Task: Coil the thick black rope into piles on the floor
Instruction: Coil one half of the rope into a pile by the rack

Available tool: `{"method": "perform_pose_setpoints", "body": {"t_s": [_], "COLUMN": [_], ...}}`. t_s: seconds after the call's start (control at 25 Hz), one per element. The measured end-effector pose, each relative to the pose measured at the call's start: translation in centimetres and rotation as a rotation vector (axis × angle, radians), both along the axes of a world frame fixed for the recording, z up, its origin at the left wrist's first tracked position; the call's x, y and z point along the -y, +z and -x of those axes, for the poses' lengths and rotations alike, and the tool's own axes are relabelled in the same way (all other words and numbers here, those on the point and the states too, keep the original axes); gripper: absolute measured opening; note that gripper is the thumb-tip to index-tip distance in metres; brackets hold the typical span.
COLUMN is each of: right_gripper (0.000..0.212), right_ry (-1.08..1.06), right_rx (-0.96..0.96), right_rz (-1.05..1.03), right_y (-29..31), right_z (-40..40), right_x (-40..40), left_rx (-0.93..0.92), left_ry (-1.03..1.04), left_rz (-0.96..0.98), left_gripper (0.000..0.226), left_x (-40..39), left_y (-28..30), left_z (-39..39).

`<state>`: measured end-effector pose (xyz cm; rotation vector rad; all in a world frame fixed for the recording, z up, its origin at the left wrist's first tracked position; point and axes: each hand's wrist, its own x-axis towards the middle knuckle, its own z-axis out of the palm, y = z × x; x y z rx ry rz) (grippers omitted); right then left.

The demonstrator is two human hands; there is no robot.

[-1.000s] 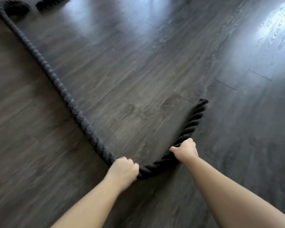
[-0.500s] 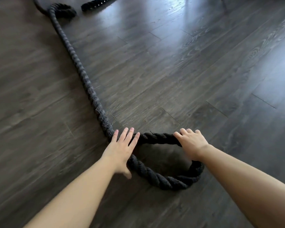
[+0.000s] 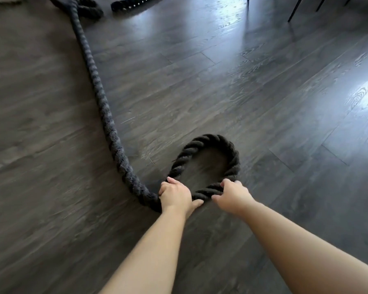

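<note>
Here, in the head view, both hands work low over a dark wood-plank floor (image 3: 253, 107). The left hand (image 3: 175, 195) grips the rope (image 3: 98, 81) where its long run meets a loop, fingers curled over the top and thumb stretched out to the right along the floor side. The right hand (image 3: 232, 195) holds the near side of that loop, fingers hooked over the rope from above and thumb underneath. The two hands are just beside each other, with a short piece of rope showing between them.

The loop (image 3: 208, 158) lies on the floor just beyond the hands, a single oval turn whose far end arches away from the person. Its left side comes down toward the left hand, but whether it touches the hand or passes under it cannot be told.

From the left hand the rope runs away to the upper left in a gentle curve, lying flat on the floor, and ends in a small bend near the top edge. Another stretch of rope (image 3: 134, 4) lies just right of that bend, apart from it. Thin dark furniture legs (image 3: 295, 8) stand at the top right. Bright window glare streaks the planks on the right side.
</note>
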<state>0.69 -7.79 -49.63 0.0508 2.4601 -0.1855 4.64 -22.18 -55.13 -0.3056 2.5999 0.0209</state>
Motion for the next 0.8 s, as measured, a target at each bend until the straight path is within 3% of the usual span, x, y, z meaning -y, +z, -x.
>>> {"method": "perform_pose_setpoints", "body": {"t_s": [0.16, 0.28, 0.36, 0.4, 0.48, 0.56, 0.64, 0.72, 0.8], "right_gripper": [0.064, 0.106, 0.137, 0.142, 0.13, 0.113, 0.1, 0.092, 0.09], "right_ry": [-0.29, -0.518, -0.506, -0.464, -0.42, -0.46, -0.449, -0.335, -0.211], "right_rx": [0.026, 0.102, 0.205, 0.252, 0.234, 0.177, 0.146, 0.1, 0.099], "right_rz": [0.109, 0.144, 0.08, 0.026, -0.084, -0.131, -0.151, -0.176, -0.221], "right_y": [0.1, -1.2, -2.6, -3.5, -5.5, -6.9, -7.8, -8.3, -8.3], "right_z": [1.2, 4.3, 5.5, 5.6, 5.1, 5.0, 5.1, 6.0, 6.8], "right_x": [3.4, 7.6, 10.5, 11.8, 13.5, 14.4, 14.8, 14.7, 14.8], "left_rx": [0.153, 0.114, 0.072, 0.049, -0.039, -0.143, -0.136, -0.034, 0.096], "left_ry": [0.035, 0.017, -0.078, -0.198, -0.43, -0.419, -0.251, -0.12, -0.079], "left_rz": [-0.035, -0.177, -0.4, -0.445, -0.287, -0.063, -0.114, -0.261, -0.259], "left_gripper": [0.124, 0.111, 0.111, 0.111, 0.127, 0.156, 0.157, 0.151, 0.148], "left_x": [-0.3, 1.0, 4.4, 7.1, 14.4, 20.7, 22.3, 21.3, 20.4], "left_y": [0.4, 1.2, 1.4, 1.3, 0.1, -2.4, -3.9, -4.7, -4.3], "left_z": [2.8, 3.5, 2.2, 1.6, 0.8, 1.1, 1.8, 2.7, 3.2]}}
